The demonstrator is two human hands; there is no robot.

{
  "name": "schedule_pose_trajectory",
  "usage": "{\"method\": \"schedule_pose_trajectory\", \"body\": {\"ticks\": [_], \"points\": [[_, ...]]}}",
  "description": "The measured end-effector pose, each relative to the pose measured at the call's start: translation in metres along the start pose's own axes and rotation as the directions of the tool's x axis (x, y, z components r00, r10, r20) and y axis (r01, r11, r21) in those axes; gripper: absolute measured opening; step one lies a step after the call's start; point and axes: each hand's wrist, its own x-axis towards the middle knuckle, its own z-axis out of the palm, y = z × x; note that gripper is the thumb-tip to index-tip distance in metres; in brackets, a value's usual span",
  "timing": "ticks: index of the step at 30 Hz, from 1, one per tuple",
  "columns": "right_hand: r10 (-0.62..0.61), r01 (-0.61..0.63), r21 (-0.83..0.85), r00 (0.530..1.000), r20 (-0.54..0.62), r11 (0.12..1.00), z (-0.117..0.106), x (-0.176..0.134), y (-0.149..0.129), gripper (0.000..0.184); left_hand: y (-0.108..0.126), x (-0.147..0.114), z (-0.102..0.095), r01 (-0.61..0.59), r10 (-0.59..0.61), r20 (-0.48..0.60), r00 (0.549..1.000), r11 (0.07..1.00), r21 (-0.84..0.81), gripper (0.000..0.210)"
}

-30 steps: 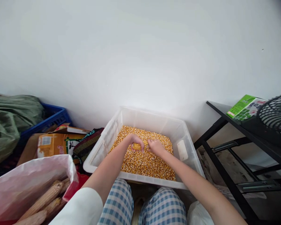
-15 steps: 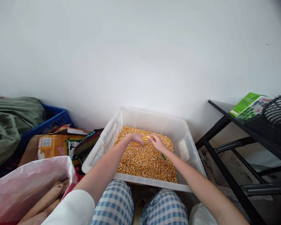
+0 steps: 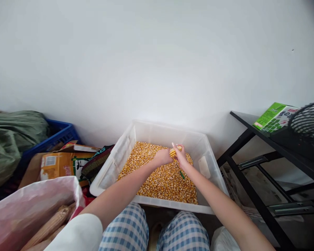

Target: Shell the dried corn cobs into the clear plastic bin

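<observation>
Our right hand (image 3: 181, 155) bends its fingers around the corn cob (image 3: 173, 152) over the kernels (image 3: 162, 184), maybe because the tub (image 3: 167, 129) catches bits. Our left hand (image 3: 164, 157) meets its end; those fingers' grip we can't tell.

Open from above into the near middle of the bin (image 3: 172, 206), between the forearms (image 3: 125, 191). Blocked at far right by left hand (image 3: 164, 157), right hand (image 3: 182, 157) and corn cob (image 3: 173, 153); closed off far by wall (image 3: 157, 69); hemmed left by white sack (image 3: 31, 202) and mesh bag (image 3: 99, 165), right by black frame (image 3: 236, 147).
</observation>
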Motion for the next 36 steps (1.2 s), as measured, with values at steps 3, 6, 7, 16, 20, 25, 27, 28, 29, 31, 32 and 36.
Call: {"method": "schedule_pose_trajectory", "body": {"ticks": [3, 6, 7, 16, 20, 25, 27, 28, 29, 31, 32, 36], "points": [[0.136, -0.14, 0.066, 0.989, 0.062, 0.988, -0.004, 0.002, -0.005, 0.046, 0.006, 0.0, 0.001, -0.025, 0.023, -0.028, 0.999, 0.997, -0.074, 0.042], [0.12, -0.136, 0.105, 0.983, 0.14, 0.985, -0.008, 0.005, -0.01, 0.044, 0.006, -0.001, 0.002, -0.004, 0.026, 0.077, 0.997, 0.961, -0.277, 0.031], [0.089, -0.11, 0.141, 0.986, 0.143, 0.984, -0.009, 0.005, -0.012, 0.044, 0.006, -0.001, 0.002, 0.019, 0.017, 0.103, 0.995, 0.941, -0.338, 0.03], [-0.029, -0.021, 0.142, 0.938, 0.345, 0.99, -0.018, 0.001, -0.032, 0.048, 0.015, -0.005, 0.004, 0.035, 0.144, 0.142, 0.979, 0.57, -0.821, 0.048], [-0.009, -0.047, 0.142, 0.928, 0.373, 0.989, -0.023, 0.001, -0.027, 0.045, 0.013, -0.009, 0.005, 0.087, 0.188, 0.199, 0.962, 0.481, -0.872, 0.045], [0.029, -0.081, 0.117, 0.919, 0.392, 0.99, -0.023, 0.001, -0.024, 0.044, 0.008, -0.01, 0.006, 0.149, 0.192, 0.26, 0.946, 0.455, -0.878, 0.043], [0.028, -0.076, 0.106, 0.918, 0.396, 0.991, -0.023, 0.001, -0.025, 0.045, 0.007, -0.01, 0.007, 0.159, 0.198, 0.269, 0.943, 0.44, -0.884, 0.042], [0.022, -0.069, 0.104, 0.918, 0.397, 0.992, -0.023, 0.001, -0.025, 0.046, 0.007, -0.009, 0.008, 0.162, 0.204, 0.271, 0.941, 0.432, -0.887, 0.042], [0.017, -0.063, 0.104, 0.917, 0.398, 0.993, -0.023, 0.001, -0.025, 0.046, 0.007, -0.009, 0.008, 0.162, 0.211, 0.271, 0.939, 0.423, -0.891, 0.042], [0.011, -0.062, 0.111, 0.914, 0.405, 0.992, -0.024, 0.003, -0.023, 0.047, 0.007, -0.009, 0.009, 0.16, 0.217, 0.267, 0.939, 0.409, -0.898, 0.042], [0.012, -0.067, 0.119, 0.912, 0.41, 0.991, -0.024, 0.003, -0.022, 0.048, 0.007, -0.01, 0.009, 0.163, 0.216, 0.268, 0.939, 0.405, -0.9, 0.042], [0.026, -0.096, 0.133, 0.894, 0.447, 0.986, -0.026, 0.005, -0.019, 0.055, 0.006, -0.01, 0.009, 0.186, 0.193, 0.284, 0.939, 0.407, -0.894, 0.045]]}}
